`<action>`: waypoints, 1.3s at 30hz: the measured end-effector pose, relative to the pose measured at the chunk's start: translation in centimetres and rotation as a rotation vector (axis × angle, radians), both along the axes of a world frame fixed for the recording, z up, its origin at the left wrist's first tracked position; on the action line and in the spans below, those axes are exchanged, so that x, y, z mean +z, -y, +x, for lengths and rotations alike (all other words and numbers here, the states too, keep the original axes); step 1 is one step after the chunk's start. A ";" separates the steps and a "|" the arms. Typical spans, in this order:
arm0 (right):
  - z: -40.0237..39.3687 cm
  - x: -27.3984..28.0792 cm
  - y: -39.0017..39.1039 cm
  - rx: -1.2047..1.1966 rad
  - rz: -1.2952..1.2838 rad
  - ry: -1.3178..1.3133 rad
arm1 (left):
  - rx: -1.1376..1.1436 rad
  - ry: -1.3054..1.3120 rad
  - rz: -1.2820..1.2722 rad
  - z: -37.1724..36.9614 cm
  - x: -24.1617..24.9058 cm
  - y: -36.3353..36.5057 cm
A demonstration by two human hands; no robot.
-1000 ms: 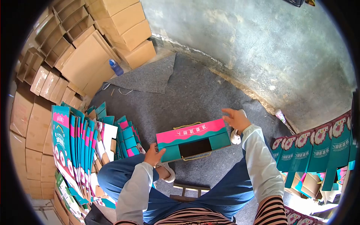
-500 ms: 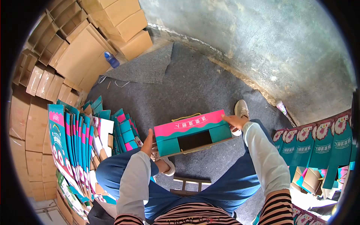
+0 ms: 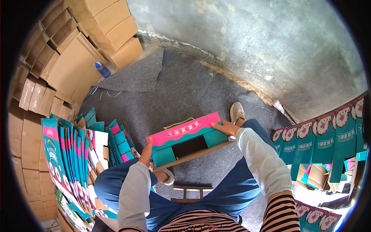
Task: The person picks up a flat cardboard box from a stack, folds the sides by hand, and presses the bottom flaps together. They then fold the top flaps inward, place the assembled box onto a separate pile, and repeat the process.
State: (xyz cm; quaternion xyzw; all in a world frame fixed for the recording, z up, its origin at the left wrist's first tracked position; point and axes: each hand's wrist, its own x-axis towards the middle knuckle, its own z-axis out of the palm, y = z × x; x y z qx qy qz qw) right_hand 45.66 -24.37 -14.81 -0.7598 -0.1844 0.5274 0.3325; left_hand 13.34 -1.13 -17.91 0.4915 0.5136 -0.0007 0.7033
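Observation:
A pink and teal cardboard carry box (image 3: 184, 130) is held between my two hands, above the floor in front of my knees. White lettering runs along its pink panel, and a dark rectangular opening (image 3: 190, 146) shows in the teal side facing me. A yellowish rope handle (image 3: 179, 123) lies along its far edge. My left hand (image 3: 146, 153) grips the left end, thumb up on the pink panel. At the right end, my right hand (image 3: 225, 127) has its thumb on the top, with the other fingers mostly hidden behind the box.
Stacked flat teal and pink cartons (image 3: 71, 150) stand by my left knee. Several printed teal cartons (image 3: 322, 133) line the right side. Brown boxes (image 3: 112, 27) and a blue bottle (image 3: 102, 69) are at the far left. A low stool (image 3: 193, 188) sits below me; a concrete wall (image 3: 251, 46) rises ahead.
The box has tilted, its left end lower and closer to me, and its near bottom edge shows more. Both hands remain on its ends. The whole view has shifted slightly.

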 end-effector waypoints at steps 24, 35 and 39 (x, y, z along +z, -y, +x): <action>-6.1 26.3 6.2 -0.102 0.726 0.951 | 0.026 0.795 0.693 0.2 19.9 4.0; -7.0 30.0 14.0 -0.273 0.750 1.015 | -0.096 0.976 0.607 3.2 22.5 8.0; -7.3 31.7 17.5 -0.328 0.792 1.082 | -0.161 1.048 0.584 4.8 24.6 10.3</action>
